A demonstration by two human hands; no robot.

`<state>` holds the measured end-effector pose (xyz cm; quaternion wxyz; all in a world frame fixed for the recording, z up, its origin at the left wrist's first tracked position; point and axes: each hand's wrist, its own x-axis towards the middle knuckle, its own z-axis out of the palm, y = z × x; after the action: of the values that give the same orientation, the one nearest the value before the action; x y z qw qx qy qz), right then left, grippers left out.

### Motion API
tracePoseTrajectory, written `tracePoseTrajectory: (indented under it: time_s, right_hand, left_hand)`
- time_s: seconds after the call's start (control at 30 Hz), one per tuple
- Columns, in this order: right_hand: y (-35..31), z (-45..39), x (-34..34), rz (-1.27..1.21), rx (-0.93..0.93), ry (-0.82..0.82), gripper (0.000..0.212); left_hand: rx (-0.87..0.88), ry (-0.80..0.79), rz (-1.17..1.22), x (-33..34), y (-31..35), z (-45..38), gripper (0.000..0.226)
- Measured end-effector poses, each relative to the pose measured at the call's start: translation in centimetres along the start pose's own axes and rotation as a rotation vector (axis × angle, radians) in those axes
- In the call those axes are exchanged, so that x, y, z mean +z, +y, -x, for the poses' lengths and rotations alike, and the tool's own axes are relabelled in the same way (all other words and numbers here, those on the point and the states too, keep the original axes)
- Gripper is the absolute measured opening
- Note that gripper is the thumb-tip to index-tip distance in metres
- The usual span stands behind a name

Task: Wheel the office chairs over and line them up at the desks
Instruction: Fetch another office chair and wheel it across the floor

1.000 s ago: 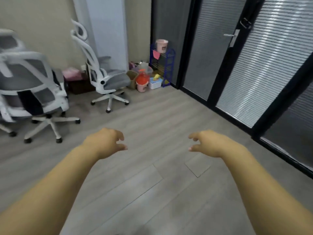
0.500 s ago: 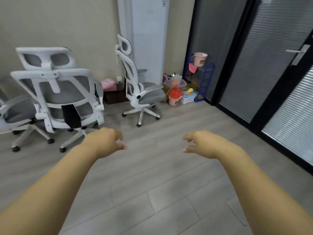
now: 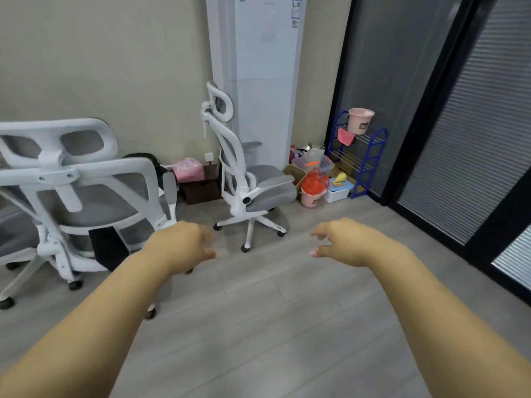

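Above the grey plank floor [image 3: 258, 326], both arms reach forward with fingers loosely curled and grasping nothing: the left hand [image 3: 179, 247] hangs in front of the nearest office chair [image 3: 86, 196], the right hand [image 3: 347, 242] over bare floor. That nearest chair, toward the floor's left edge, shows its back: white frame, grey mesh, a white headrest, a black patch low on the backrest, black castors. Part of a third chair [image 3: 14, 239] shows at the left edge. A second office chair [image 3: 253, 182] of the same make stands side-on near the far wall, just in front of a tall white air conditioner [image 3: 258, 81], whose top stickers are too small to read. Beside it are pink buckets [image 3: 311, 193] and a blue rack [image 3: 359, 156].
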<state>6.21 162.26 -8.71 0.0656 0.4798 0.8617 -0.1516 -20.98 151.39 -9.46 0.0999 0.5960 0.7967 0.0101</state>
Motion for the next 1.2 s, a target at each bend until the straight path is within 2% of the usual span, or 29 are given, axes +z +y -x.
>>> tracePoseTrajectory:
  time_s: [0.23, 0.37, 0.6, 0.93, 1.07, 1.2]
  right_hand:
    - [-1.5, -12.7, -4.8, 0.087, -0.032, 0.009, 0.052]
    - [-2.9, -19.6, -5.9, 0.086, -0.046, 0.006, 0.057]
    - [-6.3, -31.6, -7.2, 0.096, -0.013, 0.018, 0.044]
    - [-9.9, -49.5, -9.4, 0.057, 0.017, -0.01, 0.047]
    - [-9.8, -57.7, -10.7, 0.077, -0.025, 0.035, 0.043]
    - [-10.0, -67.2, -12.3, 0.113, -0.078, 0.151, 0.044]
  left_hand:
    - [0.013, 0.018, 0.055, -3.1, -3.9, -12.0, 0.042]
    - [0.005, 0.032, 0.062, -4.6, -6.9, -18.4, 0.041]
    - [0.053, 0.019, 0.061, -6.3, -13.6, -31.5, 0.043]
    - [0.068, -0.034, 0.034, -9.3, -21.0, -49.7, 0.045]
    - [0.058, -0.025, 0.062, -9.8, -22.3, -57.3, 0.045]
    - [-0.02, -0.021, 0.084, -10.0, -24.3, -64.7, 0.046]
